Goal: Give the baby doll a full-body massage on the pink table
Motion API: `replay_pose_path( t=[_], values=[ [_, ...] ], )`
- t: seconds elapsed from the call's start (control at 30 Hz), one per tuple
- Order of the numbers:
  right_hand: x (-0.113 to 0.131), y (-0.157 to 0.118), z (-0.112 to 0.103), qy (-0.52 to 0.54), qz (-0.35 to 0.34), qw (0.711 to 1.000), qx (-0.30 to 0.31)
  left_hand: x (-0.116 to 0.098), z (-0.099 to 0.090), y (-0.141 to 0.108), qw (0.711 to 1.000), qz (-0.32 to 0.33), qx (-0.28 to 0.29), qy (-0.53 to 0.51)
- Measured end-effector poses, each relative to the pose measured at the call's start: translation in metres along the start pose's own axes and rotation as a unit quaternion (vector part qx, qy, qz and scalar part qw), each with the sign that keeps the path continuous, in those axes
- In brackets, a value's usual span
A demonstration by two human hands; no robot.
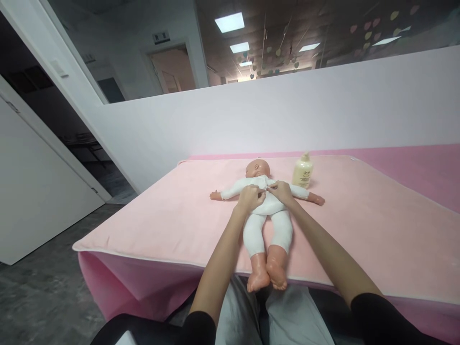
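Observation:
A baby doll (268,206) with a white cloth body or suit lies stretched out on a pale pink pad. Its bald head (258,167) is turned to the left, and its bare feet reach the pad's front edge. My left hand (250,197) is closed at the middle of the upper torso, fingertips pinching the white fabric. Close beside it, my right hand (281,191) pinches the fabric too, its thumb and fingers near a small seam or opening. Fine detail between the fingertips is too small to make out.
A pale yellow pump bottle (303,171) stands on the pink pad (172,215), right of the doll's head. Darker pink cloth (143,282) hangs over the table's front. A white wall (251,120) with a window rises behind. To the left is a white door (39,191).

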State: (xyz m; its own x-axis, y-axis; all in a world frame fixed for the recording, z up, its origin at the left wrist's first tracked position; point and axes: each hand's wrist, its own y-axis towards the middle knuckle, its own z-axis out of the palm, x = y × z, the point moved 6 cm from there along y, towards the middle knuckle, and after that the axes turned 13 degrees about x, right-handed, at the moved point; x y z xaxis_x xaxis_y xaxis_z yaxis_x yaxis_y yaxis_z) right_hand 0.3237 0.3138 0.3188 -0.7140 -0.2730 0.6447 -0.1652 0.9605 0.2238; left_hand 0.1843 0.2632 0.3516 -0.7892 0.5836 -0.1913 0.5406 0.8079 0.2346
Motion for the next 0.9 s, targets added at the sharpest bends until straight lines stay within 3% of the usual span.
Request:
replay_pose_path(
  t=[0.13, 0.3, 0.53, 0.7, 0.9],
  values=[
    [-0.002, 0.000, 0.003, -0.042, 0.005, 0.999, -0.030, -0.018, -0.003, 0.005, 0.994, 0.038, -0.044, 0.089],
    [-0.006, -0.003, 0.005, -0.037, 0.007, 0.998, -0.052, 0.009, -0.003, 0.015, 0.985, -0.064, -0.162, 0.018],
    [0.002, -0.006, 0.005, -0.066, -0.001, 0.998, -0.023, 0.047, 0.011, 0.022, 0.966, -0.194, -0.123, -0.119],
    [0.002, -0.010, -0.003, -0.025, -0.033, 0.996, -0.078, 0.056, 0.016, 0.016, 0.949, -0.183, -0.170, -0.192],
    [-0.003, 0.008, 0.001, -0.076, 0.064, 0.995, 0.014, 0.064, 0.023, 0.014, 0.932, -0.165, -0.196, -0.256]
  ],
)
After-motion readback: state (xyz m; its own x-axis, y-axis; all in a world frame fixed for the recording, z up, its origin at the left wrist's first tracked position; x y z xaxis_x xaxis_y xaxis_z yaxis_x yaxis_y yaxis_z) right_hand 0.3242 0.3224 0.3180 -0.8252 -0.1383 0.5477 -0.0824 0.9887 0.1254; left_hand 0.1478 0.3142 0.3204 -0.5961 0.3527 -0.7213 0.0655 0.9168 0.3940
